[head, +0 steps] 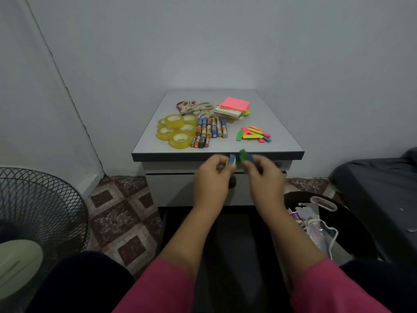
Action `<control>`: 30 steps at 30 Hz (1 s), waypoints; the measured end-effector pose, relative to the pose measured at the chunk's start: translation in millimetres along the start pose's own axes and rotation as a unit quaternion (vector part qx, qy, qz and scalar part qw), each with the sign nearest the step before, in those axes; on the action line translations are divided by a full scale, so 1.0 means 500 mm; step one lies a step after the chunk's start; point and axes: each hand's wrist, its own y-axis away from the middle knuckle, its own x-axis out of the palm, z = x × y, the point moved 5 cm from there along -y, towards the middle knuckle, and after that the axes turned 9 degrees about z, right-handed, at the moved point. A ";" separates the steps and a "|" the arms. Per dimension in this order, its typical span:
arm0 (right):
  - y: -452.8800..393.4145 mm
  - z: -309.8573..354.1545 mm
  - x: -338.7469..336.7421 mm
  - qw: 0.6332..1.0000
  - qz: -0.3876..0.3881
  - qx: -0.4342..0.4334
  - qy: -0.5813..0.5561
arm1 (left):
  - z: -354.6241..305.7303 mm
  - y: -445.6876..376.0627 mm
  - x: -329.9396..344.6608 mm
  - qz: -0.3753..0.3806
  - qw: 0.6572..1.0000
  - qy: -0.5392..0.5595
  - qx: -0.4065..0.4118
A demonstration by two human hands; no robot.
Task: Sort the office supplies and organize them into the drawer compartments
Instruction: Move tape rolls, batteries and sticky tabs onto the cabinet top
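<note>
2 hands [212,175] [262,173] pinching sticky flags [243,155]

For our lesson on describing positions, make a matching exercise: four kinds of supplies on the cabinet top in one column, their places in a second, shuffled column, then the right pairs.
Things:
1. tape rolls
2. scissors
3. sticky notes
4. colour tabs

Places:
A. back right
B. front left
C. front right
D. back left

Pairs: 1-B, 2-D, 3-A, 4-C
</note>
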 end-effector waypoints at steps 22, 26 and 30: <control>-0.258 -0.023 -0.036 0.988 0.023 -0.016 0.155 | -0.080 -0.215 0.097 0.035 0.964 -0.248 0.093; -0.252 -0.023 -0.041 0.988 0.015 -0.021 0.151 | -0.079 -0.212 0.097 0.030 0.963 -0.256 0.080; -0.245 -0.023 -0.046 0.993 0.005 -0.019 0.120 | -0.076 -0.212 0.096 0.028 0.965 -0.250 0.069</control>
